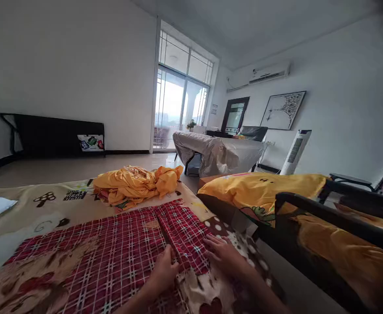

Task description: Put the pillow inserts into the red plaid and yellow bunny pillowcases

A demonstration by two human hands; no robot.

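Observation:
A red plaid cloth (pixel 122 244) with a printed brown picture lies spread over the bed, its right side folded over in a strip (pixel 183 229). My left hand (pixel 163 268) is closed at the edge of that fold, thumb up, with the cloth's edge between its fingers. The fingertips are partly hidden. My right hand (pixel 226 253) lies flat on the folded strip's right edge, fingers stretched out. Beyond the plaid cloth, a crumpled yellow cloth (pixel 135 183) sits in a heap on the cream patterned bedsheet (pixel 56 198).
Right of the bed stands a black-armed chair (pixel 335 213) with yellow cloth (pixel 260 189) draped nearby. Farther back are a plastic-covered table (pixel 224 152), a white tower unit (pixel 296 152) and glass doors (pixel 183 104). A black folded frame (pixel 57 137) leans by the left wall.

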